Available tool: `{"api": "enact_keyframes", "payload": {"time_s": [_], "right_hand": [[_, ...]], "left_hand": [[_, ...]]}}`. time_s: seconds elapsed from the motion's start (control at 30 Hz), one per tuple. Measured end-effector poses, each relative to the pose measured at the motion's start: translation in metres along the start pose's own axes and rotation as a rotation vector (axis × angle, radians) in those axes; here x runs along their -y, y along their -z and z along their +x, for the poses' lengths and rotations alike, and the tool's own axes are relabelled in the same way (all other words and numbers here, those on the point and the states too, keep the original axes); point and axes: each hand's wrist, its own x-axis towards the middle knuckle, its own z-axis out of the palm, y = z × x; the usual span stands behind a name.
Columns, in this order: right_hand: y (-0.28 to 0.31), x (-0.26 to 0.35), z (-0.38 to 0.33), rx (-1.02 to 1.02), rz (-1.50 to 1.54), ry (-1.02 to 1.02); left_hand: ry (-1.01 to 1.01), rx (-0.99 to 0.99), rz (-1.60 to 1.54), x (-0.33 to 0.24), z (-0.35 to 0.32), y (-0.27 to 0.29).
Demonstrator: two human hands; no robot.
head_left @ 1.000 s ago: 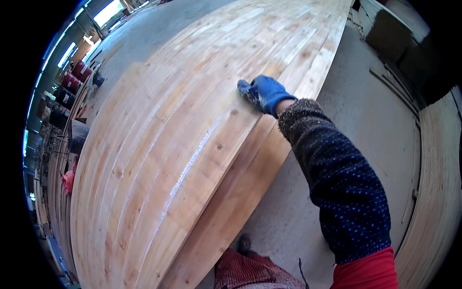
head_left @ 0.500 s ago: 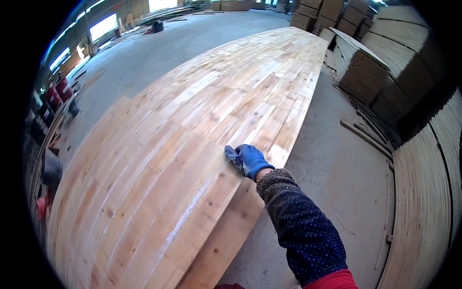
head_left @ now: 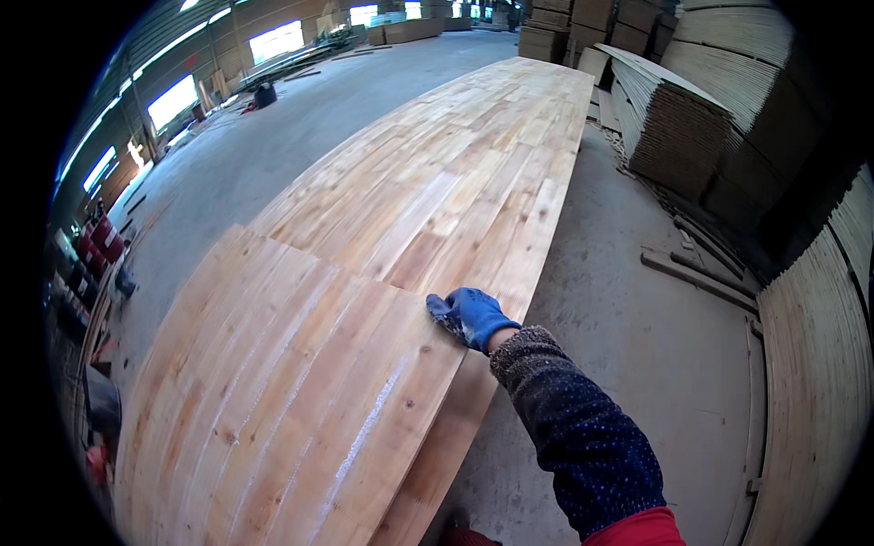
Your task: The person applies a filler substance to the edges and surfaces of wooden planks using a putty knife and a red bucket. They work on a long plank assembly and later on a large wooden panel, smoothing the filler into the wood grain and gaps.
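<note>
My right hand (head_left: 471, 317), in a blue glove, is closed on the far right corner of a wooden panel (head_left: 300, 382). The thumb lies on top; the fingers under the edge are hidden. This panel of joined strips has whitish streaks along some seams and a broad white streak near its right side. It lies over a longer wooden panel (head_left: 437, 182), which stretches away from me and shows as a strip along the right edge. My left hand is out of view.
Stacks of thin boards (head_left: 678, 136) stand at the far right, and another stack (head_left: 815, 364) is close on my right. Loose wood strips (head_left: 696, 278) lie on the concrete floor (head_left: 619, 364) between. Red drums (head_left: 105, 238) stand at the far left.
The top panel's far edge now stands out more clearly against the panel beneath, its far left corner shifted nearer. My right hand keeps its hold at the corner. The view has turned slightly.
</note>
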Motion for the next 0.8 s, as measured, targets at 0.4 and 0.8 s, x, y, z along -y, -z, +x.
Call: {"api": "enact_keyframes", "payload": {"time_s": [0.4, 0.8], "right_hand": [[0.078, -0.01, 0.0, -0.016, 0.035, -0.095], [0.195, -0.11, 0.136, -0.091, 0.004, -0.058]], "left_hand": [[-0.002, -0.051, -0.003, 0.005, -0.122, -0.043], [0.002, -0.007, -0.1, 0.031, -0.107, -0.118]]}}
